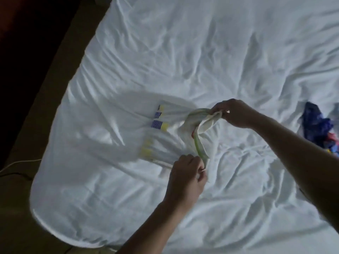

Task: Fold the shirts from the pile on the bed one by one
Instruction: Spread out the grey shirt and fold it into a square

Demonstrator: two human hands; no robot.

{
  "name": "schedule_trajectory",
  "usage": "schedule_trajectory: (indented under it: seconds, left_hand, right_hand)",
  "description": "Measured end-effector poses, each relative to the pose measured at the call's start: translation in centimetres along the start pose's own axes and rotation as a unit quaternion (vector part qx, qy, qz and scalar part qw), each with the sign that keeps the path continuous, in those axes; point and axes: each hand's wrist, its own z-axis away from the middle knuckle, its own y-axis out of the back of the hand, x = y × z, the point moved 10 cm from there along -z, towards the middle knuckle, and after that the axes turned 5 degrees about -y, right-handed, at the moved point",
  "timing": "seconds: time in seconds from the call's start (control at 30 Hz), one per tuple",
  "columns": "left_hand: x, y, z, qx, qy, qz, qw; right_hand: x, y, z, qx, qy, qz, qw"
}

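On bed (201, 52), left hand (187, 177), right hand (233, 112) pinching white shirt (165, 142)

left hand (187, 175): fingers curled, pinching shirt (172, 143) | right hand (236, 112): pinching shirt, forearm extended

The white shirt (170, 143) pinched in the fingers (194, 162) was thin, matt cloth; the bed sheet (201, 52) beneath them was matt, creased fabric.
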Motion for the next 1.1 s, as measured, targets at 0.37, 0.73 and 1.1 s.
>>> schedule_trajectory:
  seconds: [0.37,0.73,1.1]
  left_hand:
    - [-2.5,-0.2,1.5,0.051,0.07,-0.061,0.994]
    - [-1.3,-2.5,0.9,-0.032,-0.069,-0.161,0.984]
    - [-4.2,3.8,-4.5,0.027,-0.011,-0.023,0.999]
  right_hand:
    - [5.0,-6.2,3.0,0.093,-0.241,-0.285,0.923]
    - [6.3,-3.6,3.1,0.188,-0.228,-0.399,0.868]
    - [6.7,-12.1,10.1,0.114,-0.333,-0.407,0.843]
